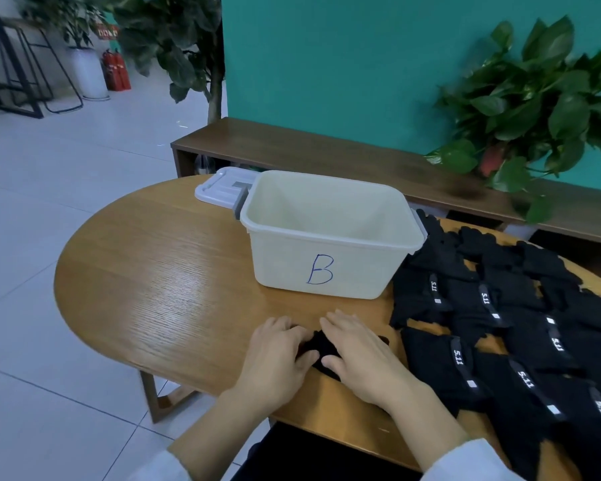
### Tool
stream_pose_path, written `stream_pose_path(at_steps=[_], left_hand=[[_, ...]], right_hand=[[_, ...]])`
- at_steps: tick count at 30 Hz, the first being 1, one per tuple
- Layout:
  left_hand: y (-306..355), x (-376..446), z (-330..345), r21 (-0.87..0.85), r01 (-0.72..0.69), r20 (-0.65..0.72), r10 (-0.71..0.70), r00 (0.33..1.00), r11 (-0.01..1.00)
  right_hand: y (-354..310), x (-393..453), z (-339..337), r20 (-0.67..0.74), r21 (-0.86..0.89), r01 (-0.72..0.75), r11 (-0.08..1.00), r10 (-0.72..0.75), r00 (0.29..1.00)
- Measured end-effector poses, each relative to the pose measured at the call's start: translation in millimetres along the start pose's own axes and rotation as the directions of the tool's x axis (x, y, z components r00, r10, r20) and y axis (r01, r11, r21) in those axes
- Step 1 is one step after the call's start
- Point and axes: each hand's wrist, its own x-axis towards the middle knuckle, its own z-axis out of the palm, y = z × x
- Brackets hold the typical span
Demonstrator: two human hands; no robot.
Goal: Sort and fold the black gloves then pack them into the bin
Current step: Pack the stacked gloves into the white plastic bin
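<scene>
Low in the frame's centre, a black glove (321, 348) is pressed flat on the round wooden table (146, 279) by the left hand (278, 355) and right hand (358, 352), fingers straight. One open bin (327, 234), marked B, is seen just above; many gloves (500, 328), too overlapped to count, are spread at right. Bare tabletop is left at left.

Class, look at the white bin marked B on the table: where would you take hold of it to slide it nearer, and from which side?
Grip the bin's near rim from above, on the person's side. It stands upright, open and empty, with a flared lip; gloves crowd its right side.
</scene>
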Motion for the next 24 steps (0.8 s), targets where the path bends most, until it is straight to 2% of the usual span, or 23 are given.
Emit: stream_pose_path(at_steps=[5, 24], left_hand=[[2.1, 0.4, 6.8, -0.051, 0.018, -0.035, -0.020, 0.999, 0.999], [-0.1, -1.1, 9.8, -0.162, -0.054, -0.045, 0.047, 0.998, 0.985]], right_hand=[[8.1, 3.9, -2.4, 0.052, 0.007, 0.013, 1.000, -0.014, 0.999], [14.8, 20.5, -18.8, 0.195, -0.011, 0.008, 1.000, -0.006, 0.981]])
